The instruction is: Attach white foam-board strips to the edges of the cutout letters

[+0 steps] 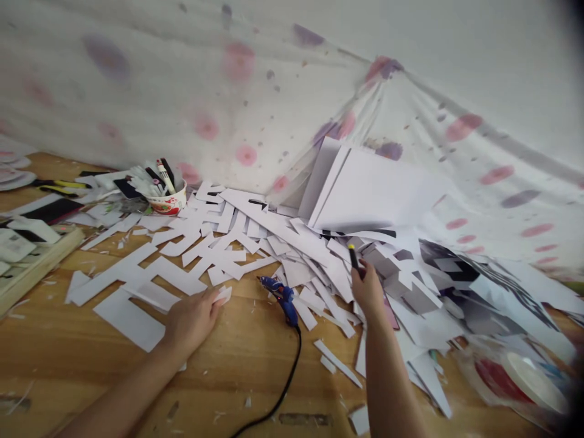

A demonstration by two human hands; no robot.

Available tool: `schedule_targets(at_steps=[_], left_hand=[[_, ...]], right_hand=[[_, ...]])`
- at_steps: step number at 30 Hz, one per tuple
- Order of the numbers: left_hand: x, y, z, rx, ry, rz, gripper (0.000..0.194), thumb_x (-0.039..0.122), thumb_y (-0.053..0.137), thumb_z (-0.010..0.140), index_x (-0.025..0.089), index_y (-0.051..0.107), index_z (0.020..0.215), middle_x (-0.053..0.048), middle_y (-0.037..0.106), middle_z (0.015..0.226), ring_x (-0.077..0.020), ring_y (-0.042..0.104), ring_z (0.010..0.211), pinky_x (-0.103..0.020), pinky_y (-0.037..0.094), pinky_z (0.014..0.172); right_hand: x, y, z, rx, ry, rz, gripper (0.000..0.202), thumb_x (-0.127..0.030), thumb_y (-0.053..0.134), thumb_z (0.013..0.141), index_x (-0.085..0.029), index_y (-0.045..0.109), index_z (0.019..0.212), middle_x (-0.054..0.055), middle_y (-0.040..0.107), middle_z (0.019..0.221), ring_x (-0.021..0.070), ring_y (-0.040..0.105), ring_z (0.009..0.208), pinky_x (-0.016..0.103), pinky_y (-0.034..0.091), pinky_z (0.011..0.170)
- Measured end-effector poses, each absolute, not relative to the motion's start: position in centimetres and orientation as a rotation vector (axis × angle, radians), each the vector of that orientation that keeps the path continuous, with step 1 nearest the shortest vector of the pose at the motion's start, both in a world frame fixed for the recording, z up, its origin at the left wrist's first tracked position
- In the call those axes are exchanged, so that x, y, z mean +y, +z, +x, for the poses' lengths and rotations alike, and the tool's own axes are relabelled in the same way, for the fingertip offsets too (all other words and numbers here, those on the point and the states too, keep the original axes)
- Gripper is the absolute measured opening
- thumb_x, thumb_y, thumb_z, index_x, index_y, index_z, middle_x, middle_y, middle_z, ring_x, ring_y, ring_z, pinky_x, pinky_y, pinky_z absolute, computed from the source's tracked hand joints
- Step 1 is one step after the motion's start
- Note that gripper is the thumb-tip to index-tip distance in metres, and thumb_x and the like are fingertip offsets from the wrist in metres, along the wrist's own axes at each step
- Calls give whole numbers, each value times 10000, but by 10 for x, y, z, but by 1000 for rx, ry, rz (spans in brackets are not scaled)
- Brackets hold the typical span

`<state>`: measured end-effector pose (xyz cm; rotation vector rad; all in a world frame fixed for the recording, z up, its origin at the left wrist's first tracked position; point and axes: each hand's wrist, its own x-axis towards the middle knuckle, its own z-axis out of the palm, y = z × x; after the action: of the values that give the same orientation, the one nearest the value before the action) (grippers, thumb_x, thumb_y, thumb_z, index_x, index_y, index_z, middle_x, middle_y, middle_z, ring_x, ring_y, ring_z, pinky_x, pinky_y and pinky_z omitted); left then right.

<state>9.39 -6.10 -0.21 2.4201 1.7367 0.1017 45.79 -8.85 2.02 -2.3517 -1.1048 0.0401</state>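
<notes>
My left hand (194, 319) is closed on a small white paper piece (224, 295), low over the wooden table, beside cut white sheets. My right hand (368, 289) grips a dark, pen-like tool (353, 258) with a yellow end that points up and away from me. Between the hands lies a blue glue gun (281, 297), its black cord running toward the near edge. Flat white cut-outs (177, 277) with notched shapes spread beyond my left hand. Close to my right hand is a heap of white strips (314, 255).
A paper bowl (170, 202) of pens and scraps stands at the back left. White boards (360, 188) lean against the spotted curtain (246, 97). Folded white boxes (417, 295) and a bagged roll of tape (533, 380) lie right. A wooden tray (41, 267) sits far left.
</notes>
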Motion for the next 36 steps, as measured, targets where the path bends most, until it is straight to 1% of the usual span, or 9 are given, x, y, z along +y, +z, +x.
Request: schedule_targets(at_steps=[4, 8, 12, 15, 19, 22, 25, 31, 36], left_hand=[[-61, -4, 94, 1751, 115, 2426, 346, 331, 313, 879, 236, 605, 1040, -42, 692, 859, -233, 626, 782, -306, 357, 578], [-61, -3, 96, 1763, 106, 2420, 335, 308, 318, 872, 229, 615, 1005, -47, 691, 907, -229, 624, 807, -305, 367, 597], [-61, 0, 97, 1758, 63, 2412, 337, 313, 306, 873, 230, 610, 992, -42, 689, 930, -232, 623, 829, -307, 371, 612], [-60, 1, 97, 1770, 51, 2408, 336, 330, 299, 874, 228, 608, 959, -43, 688, 925, -234, 623, 830, -305, 371, 614], [-60, 1, 96, 1764, 65, 2388, 334, 337, 307, 869, 221, 607, 961, -60, 688, 921, -234, 626, 828, -306, 380, 620], [-61, -1, 95, 1757, 82, 2429, 323, 320, 317, 868, 213, 609, 957, -68, 691, 880, -240, 633, 806, -310, 385, 611], [-61, -4, 94, 1755, 116, 2485, 310, 315, 329, 868, 209, 614, 930, -65, 692, 859, -245, 638, 794, -311, 385, 595], [-60, -10, 94, 1754, 170, 2482, 318, 306, 340, 865, 236, 610, 1018, -47, 695, 860, -234, 640, 770, -299, 375, 562], [-60, -10, 95, 1757, 162, 2496, 309, 312, 334, 866, 227, 621, 942, -45, 691, 838, -227, 635, 757, -294, 371, 566]], right_hand=[[-113, 64, 434, -814, 426, -1710, 382, -359, 378, 783, -190, 473, 1111, 27, 614, 816, 159, 595, 642, 266, 453, 555], [-139, 107, 385, -927, 610, -1486, 289, -441, 471, 804, -190, 506, 942, -15, 565, 678, 114, 536, 540, 212, 422, 461], [-163, 123, 328, -1225, 795, -1437, 313, -379, 442, 861, -202, 435, 1120, -8, 573, 744, 108, 544, 586, 241, 472, 547], [-167, 105, 290, -1501, 856, -1479, 391, -309, 376, 897, -217, 346, 1275, 12, 588, 773, 117, 562, 623, 247, 484, 577], [-141, 48, 261, -1801, 592, -1622, 506, -184, 383, 865, -210, 276, 1360, 108, 556, 1096, 184, 571, 910, 339, 479, 780], [-120, 5, 254, -1937, 503, -1737, 522, -156, 348, 876, -180, 253, 1389, 119, 575, 1031, 204, 576, 897, 356, 478, 779], [-116, -20, 251, -1971, 521, -1724, 522, -159, 339, 885, -203, 247, 1397, 103, 564, 1025, 187, 581, 872, 333, 484, 774], [-132, -34, 246, -1930, 586, -1702, 558, -128, 336, 875, -218, 211, 1411, 105, 524, 1037, 167, 576, 830, 302, 491, 750], [-133, -40, 245, -1960, 584, -1723, 585, -115, 333, 864, -229, 185, 1418, 96, 514, 1013, 161, 569, 795, 312, 497, 736]])
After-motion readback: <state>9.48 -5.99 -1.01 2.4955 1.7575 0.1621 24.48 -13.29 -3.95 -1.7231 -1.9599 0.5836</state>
